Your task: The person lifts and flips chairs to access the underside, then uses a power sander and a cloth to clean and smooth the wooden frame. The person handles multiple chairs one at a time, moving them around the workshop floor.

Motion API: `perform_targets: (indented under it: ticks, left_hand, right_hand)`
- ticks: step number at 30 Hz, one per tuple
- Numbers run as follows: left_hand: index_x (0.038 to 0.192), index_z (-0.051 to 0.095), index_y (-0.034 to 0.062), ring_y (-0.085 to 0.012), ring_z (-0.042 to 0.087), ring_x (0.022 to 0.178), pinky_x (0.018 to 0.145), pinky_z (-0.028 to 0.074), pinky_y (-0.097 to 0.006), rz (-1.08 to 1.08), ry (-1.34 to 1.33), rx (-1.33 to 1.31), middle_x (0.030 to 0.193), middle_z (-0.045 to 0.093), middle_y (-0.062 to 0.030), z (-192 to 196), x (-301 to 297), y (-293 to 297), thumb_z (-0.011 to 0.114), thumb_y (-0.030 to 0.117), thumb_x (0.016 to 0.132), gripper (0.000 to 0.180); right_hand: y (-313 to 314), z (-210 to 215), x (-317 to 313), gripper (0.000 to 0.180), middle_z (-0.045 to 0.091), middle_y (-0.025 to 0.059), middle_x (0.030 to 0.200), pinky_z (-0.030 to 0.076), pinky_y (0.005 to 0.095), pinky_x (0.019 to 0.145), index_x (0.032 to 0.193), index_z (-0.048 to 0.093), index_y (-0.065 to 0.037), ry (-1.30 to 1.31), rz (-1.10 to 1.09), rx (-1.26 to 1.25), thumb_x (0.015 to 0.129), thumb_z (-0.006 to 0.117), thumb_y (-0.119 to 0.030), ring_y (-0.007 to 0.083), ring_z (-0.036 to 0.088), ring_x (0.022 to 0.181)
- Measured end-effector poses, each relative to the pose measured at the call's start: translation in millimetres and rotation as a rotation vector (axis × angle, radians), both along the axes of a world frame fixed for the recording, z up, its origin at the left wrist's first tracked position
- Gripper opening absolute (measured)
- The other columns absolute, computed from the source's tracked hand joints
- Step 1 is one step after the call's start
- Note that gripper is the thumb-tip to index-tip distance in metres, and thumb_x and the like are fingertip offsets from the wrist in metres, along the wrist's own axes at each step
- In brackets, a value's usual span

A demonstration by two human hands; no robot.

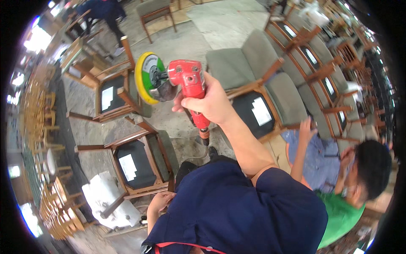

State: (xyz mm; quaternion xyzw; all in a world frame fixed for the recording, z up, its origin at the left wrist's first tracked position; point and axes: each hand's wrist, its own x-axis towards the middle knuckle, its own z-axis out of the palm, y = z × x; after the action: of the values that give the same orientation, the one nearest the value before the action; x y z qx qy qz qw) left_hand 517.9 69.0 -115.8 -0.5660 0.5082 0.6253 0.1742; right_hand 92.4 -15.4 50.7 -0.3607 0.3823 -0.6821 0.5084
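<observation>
A red grinder (190,86) was gripped in the right hand (209,103), the fingers clenched round its body, and was held raised above the floor (186,42), clear of any wood. Its yellow-rimmed disc (146,78), with a green face, pointed to the left, over the gap between two overturned chairs. The left hand (158,202) was lowered at the person's side and closed on the frame of the nearer chair (135,163), which lay on its side with its dark underside showing.

For the step to be done well, it was judged that the chair should be kept pinned firmly by the left hand, that the disc should be brought down nearly flat to the wooden rail rather than on its edge, and that the cord (198,154) trailing from the grinder's tail should be kept behind the tool and away from the disc.

Much was hidden. The left hand's fingers were partly covered by the chair frame, so how far they wrapped could not be told. The grinder's switch lay under the right palm. Whether the disc was spinning could not be made out. A second person (338,182) in a green shirt was cut off at the right edge, and their work was not clear.
</observation>
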Motion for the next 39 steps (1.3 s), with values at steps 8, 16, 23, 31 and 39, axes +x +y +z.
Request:
perform_targets:
  ticks: [8,16,23,31,39]
  left_hand:
    - [0.103,0.078,-0.0032,-0.0156,0.074,0.087,0.082,0.057,-0.031,0.602,0.119,-0.440,0.091,0.079,-0.0084,-2,3,-81,0.069,0.013,0.106,0.019]
    - [0.098,0.074,-0.0012,-0.0066,0.055,0.067,0.061,0.041,-0.026,0.837,0.204,-0.980,0.069,0.061,0.0007,5,-28,-311,0.071,0.020,0.108,0.023]
    - [0.103,0.075,-0.0008,-0.0067,0.063,0.079,0.075,0.049,-0.025,0.958,0.496,-0.846,0.088,0.070,0.0008,22,-135,-437,0.068,0.010,0.108,0.014]
    - [0.106,0.074,-0.0013,-0.0097,0.066,0.083,0.079,0.053,-0.028,1.033,0.608,-0.586,0.091,0.071,-0.0014,-24,-287,-552,0.069,0.012,0.108,0.014]
    - [0.153,0.055,0.0045,-0.0263,0.066,0.128,0.107,0.055,-0.041,0.801,0.033,-0.927,0.137,0.068,-0.0152,-76,-337,-723,0.085,0.017,0.092,0.069]
  right_hand:
    - [-158,0,-37,0.052,0.078,0.0152,0.098,0.065,0.0376,0.076,0.137,0.060,0.001,0.117,0.025,0.019,0.087,0.071,0.012,0.0255,0.080,0.084]
    - [-328,32,-91,0.044,0.076,0.0215,0.104,0.067,0.0465,0.081,0.135,0.057,0.005,0.206,-0.250,-0.118,0.092,0.063,0.007,0.0366,0.080,0.090]
    - [-467,28,-153,0.043,0.077,0.0185,0.105,0.066,0.0420,0.079,0.134,0.058,0.004,0.529,-0.124,-0.105,0.092,0.068,0.007,0.0316,0.080,0.090]
    - [-683,-32,-229,0.057,0.079,0.0086,0.110,0.060,0.0334,0.089,0.141,0.061,0.001,0.997,0.295,-0.017,0.086,0.076,0.003,0.0173,0.078,0.097]
    - [-745,-148,-242,0.056,0.082,0.0093,0.105,0.060,0.0324,0.092,0.137,0.063,0.003,0.710,0.446,0.166,0.083,0.079,-0.002,0.0160,0.078,0.100]
